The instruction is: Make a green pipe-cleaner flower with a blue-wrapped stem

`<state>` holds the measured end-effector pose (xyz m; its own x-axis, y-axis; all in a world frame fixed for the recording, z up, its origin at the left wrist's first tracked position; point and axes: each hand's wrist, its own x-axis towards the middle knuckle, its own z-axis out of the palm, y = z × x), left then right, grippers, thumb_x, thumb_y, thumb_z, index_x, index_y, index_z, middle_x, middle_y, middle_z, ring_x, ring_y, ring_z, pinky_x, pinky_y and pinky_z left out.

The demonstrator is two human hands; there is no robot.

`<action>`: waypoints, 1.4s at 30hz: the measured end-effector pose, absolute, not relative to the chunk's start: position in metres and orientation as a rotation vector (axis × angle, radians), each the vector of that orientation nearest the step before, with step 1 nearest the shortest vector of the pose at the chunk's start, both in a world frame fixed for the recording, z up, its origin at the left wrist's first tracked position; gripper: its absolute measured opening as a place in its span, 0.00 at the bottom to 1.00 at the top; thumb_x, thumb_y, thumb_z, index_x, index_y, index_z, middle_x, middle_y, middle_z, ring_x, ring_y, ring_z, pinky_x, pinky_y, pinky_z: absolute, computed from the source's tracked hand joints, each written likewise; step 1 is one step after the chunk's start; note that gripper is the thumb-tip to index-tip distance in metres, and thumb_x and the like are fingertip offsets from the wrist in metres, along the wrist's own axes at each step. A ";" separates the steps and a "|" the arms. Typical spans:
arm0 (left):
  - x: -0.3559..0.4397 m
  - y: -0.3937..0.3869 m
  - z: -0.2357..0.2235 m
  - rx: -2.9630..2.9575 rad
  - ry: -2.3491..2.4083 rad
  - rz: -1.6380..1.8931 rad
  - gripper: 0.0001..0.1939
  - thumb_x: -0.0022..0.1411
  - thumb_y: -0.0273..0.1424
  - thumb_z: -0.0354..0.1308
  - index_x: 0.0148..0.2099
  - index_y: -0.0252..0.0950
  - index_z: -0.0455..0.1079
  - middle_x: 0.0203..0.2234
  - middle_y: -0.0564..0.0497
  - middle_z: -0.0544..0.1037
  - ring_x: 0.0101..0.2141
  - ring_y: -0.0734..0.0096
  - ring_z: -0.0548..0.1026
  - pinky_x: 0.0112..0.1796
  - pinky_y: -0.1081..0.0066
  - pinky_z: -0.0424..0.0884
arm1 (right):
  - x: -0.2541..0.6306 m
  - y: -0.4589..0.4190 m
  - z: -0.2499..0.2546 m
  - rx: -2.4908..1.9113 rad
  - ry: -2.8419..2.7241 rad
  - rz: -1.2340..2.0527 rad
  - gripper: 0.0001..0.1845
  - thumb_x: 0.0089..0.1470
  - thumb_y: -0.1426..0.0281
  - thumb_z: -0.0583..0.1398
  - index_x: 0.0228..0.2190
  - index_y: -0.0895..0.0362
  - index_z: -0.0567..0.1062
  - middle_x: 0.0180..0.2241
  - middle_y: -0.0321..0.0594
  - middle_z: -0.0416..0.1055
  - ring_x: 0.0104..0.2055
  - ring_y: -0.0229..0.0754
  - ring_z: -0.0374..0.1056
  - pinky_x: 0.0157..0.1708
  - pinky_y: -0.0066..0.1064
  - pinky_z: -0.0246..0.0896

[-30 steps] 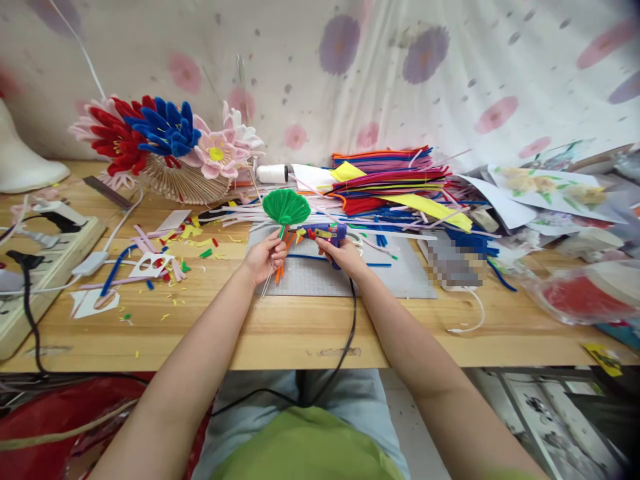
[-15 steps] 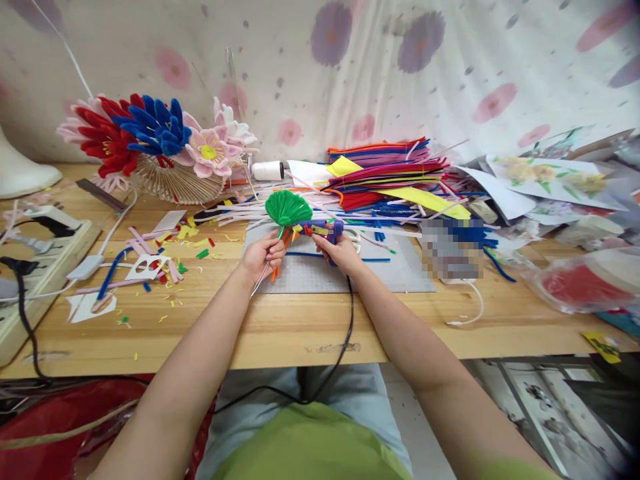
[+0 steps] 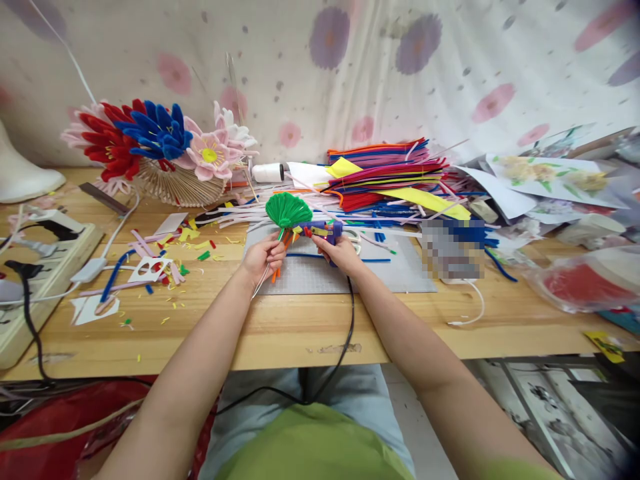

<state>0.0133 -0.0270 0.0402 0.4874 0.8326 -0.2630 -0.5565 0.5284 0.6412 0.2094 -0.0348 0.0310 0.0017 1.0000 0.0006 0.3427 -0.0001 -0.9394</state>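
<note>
My left hand [image 3: 267,257] is closed around the thin wire stems of a green pipe-cleaner leaf [image 3: 289,209], which fans out just above my fingers. My right hand [image 3: 342,252] grips a purple-blue hot glue gun [image 3: 326,231] with a glue stick out of its back and a black cord [image 3: 351,313] hanging down. The gun's tip points left at the base of the leaf; whether it touches is too small to tell. Orange pipe cleaners [image 3: 277,274] lie beside my left hand, and a dark blue pipe cleaner [image 3: 376,260] lies below the gun.
Under my hands is a grey cutting mat [image 3: 410,273]. Behind it lie bundles of coloured pipe cleaners [image 3: 390,177]. Pipe-cleaner flowers [image 3: 160,133] stand at the back left, with scraps and a power strip [image 3: 65,273] nearer. A pixelated device [image 3: 453,250] and plastic bags [image 3: 590,280] are at right.
The view has shifted very slightly. Both hands keep nearly the same place, still holding the green leaf and the glue gun.
</note>
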 end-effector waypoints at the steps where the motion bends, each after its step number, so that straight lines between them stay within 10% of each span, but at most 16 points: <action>1: 0.013 -0.027 0.040 0.509 0.602 0.893 0.08 0.57 0.18 0.43 0.32 0.35 0.59 0.14 0.60 0.50 0.11 0.84 0.51 0.11 0.86 0.45 | 0.210 -0.035 0.031 -1.459 -1.467 1.025 0.24 0.42 0.49 0.58 0.17 0.57 0.67 0.13 0.32 0.60 0.15 0.30 0.54 0.16 0.26 0.50; 42: 0.012 -0.026 0.047 0.279 0.645 0.842 0.07 0.50 0.19 0.42 0.25 0.34 0.53 0.12 0.59 0.50 0.10 0.84 0.51 0.08 0.87 0.44 | 0.208 -0.042 0.035 -1.378 -1.596 1.082 0.21 0.42 0.51 0.59 0.22 0.57 0.71 0.14 0.33 0.61 0.19 0.33 0.56 0.20 0.27 0.51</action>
